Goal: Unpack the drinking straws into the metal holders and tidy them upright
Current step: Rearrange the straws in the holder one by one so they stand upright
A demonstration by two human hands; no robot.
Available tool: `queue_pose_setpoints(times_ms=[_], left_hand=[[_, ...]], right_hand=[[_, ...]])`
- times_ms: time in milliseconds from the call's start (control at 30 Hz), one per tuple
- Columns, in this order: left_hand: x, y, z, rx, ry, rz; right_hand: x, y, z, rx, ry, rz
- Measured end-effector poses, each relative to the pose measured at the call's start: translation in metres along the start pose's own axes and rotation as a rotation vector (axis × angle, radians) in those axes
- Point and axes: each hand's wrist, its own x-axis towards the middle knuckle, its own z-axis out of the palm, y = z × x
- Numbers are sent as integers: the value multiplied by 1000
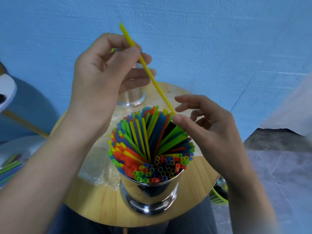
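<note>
While the left hand pinches one yellow straw high on its shaft between thumb and fingers, the right hand sits slack and spread, thumb tip against the straw's lower end, gripping nothing. Item location: lower end at the far rim of the near metal holder, upper end raised toward the wall.

Hazards, as judged:
- Holder looks crammed — a forced entry could buckle the thin tube or lever neighbouring straws out over the rim.
- Fanned bundle leans outward on most sides; a knock from either wrist may spill it or rock the cup.
- Slick wrapper film lies just beside the holder, poor footing if the cup slides onto it.

Materials:
- Straws: thin plastic tubes, matte, open round ends; yellow, green, orange, blue.
- Holders: polished metal, mirror-bright, flared foot. The second holder stands beyond, partly hidden by the left hand; its contents are not discernible.
- Table: round, pale wood grain.
</note>
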Motion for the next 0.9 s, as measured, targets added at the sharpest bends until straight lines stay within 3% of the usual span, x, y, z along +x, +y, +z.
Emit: queue_pose_setpoints(times_ms=[133, 233, 333, 533, 700, 900], left_hand=[[0, -3, 2, -130, 95, -112], [1, -11, -2, -85, 67, -241], [2, -19, -9, 126, -98, -339], [-1, -24, -6, 518, -458, -323], [-2, -26, -5, 711, -521, -261], [-2, -28, -3, 737, -483, -234]], right_hand=[[0, 2, -1, 47, 57, -45], [0, 3, -6, 255, 168, -59], [0, 2, -12, 517, 298, -30], [3, 1, -17, 456, 581, -102], [-1, -2, -10, 230, 520, -114], [-1, 0, -3, 122, 373, -148]])
